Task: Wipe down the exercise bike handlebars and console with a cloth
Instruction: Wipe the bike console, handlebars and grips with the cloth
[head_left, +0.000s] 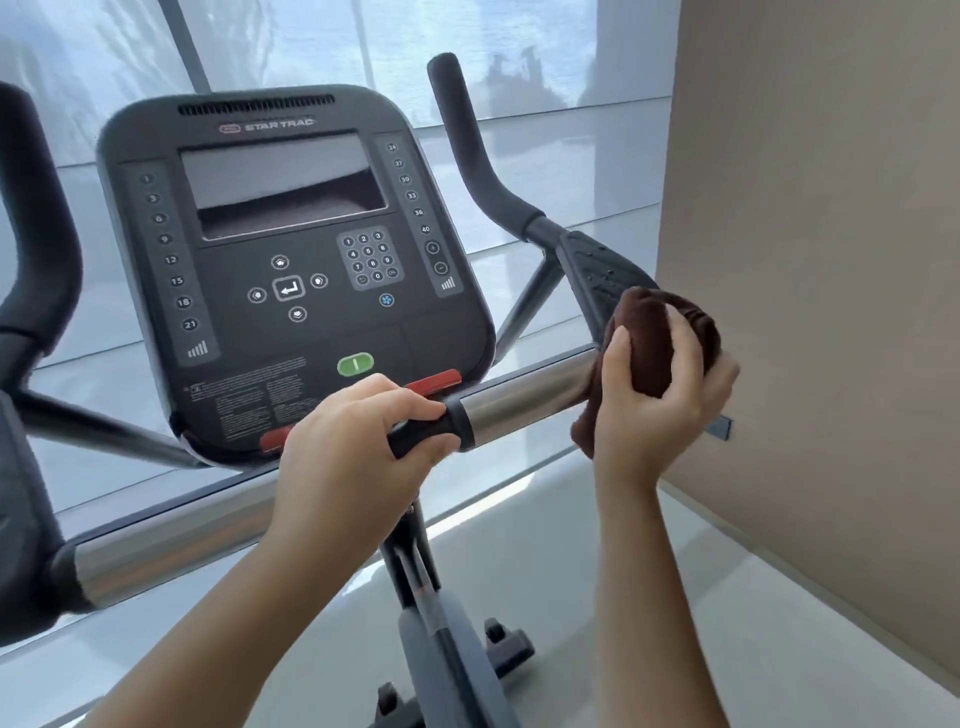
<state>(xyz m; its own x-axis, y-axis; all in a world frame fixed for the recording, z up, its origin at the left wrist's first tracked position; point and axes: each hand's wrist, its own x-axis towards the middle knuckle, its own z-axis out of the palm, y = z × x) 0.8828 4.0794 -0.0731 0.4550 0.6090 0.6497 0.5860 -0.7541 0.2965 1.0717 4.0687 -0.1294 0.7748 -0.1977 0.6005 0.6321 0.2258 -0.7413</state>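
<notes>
The bike's dark console (291, 270) with a screen, keypad and green button fills the upper middle. Below it runs the handlebar (524, 397), silver metal with a black collar. My left hand (358, 441) grips the bar's black middle section, just under the console. My right hand (660, 395) holds a dark brown cloth (657, 338) wrapped around the right end of the bar, where it meets the black right grip pad (597, 270). The cloth hides that joint. A padded upright horn (470, 150) rises behind it; the left horn (36, 249) stands at the left edge.
A beige wall (810, 260) stands close on the right of my right hand. Large windows (519, 62) with translucent blinds lie behind the bike. The bike's post and base (447, 639) drop down over a pale floor (623, 597).
</notes>
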